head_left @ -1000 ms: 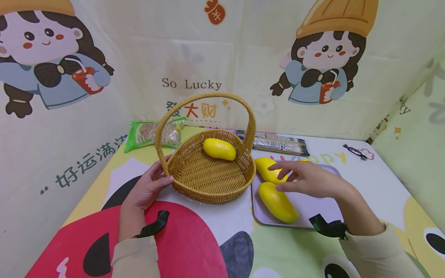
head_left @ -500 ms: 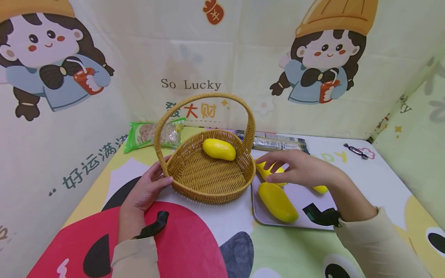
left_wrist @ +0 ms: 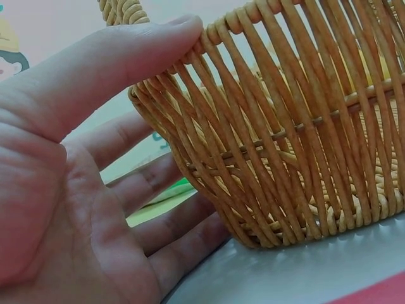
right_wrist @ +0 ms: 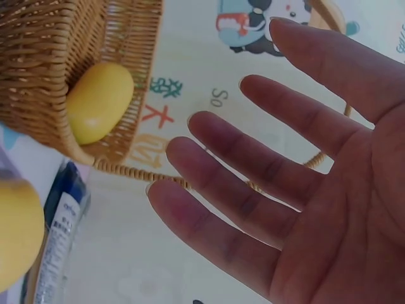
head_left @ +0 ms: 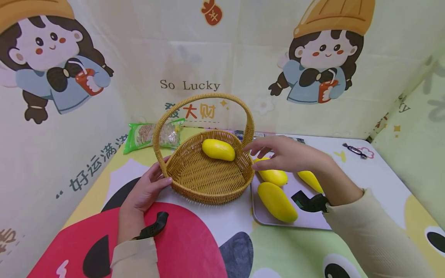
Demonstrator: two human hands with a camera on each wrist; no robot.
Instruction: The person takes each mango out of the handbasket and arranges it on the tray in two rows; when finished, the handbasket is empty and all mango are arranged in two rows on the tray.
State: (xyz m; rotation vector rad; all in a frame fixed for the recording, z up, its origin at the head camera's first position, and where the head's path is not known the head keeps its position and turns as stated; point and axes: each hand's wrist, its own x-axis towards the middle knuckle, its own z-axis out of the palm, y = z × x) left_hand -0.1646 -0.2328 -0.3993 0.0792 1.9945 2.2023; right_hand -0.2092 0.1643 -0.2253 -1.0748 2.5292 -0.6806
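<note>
Gripping the wicker basket [head_left: 208,196] at its left side, the person's left hand [head_left: 146,189] lays its thumb along the rim, fingers against the outside. One yellow mango [head_left: 218,150] lies inside, toward the back. With fingers spread and nothing in them, the right hand [head_left: 288,154] hovers near the basket's right rim, above the lilac tray [head_left: 307,220] bearing three more mangoes [head_left: 277,202].

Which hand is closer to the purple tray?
Right. The right hand hovers by the purple tray, beside the wicker basket; the left hand grips the basket's opposite side, farther from the tray.
</note>
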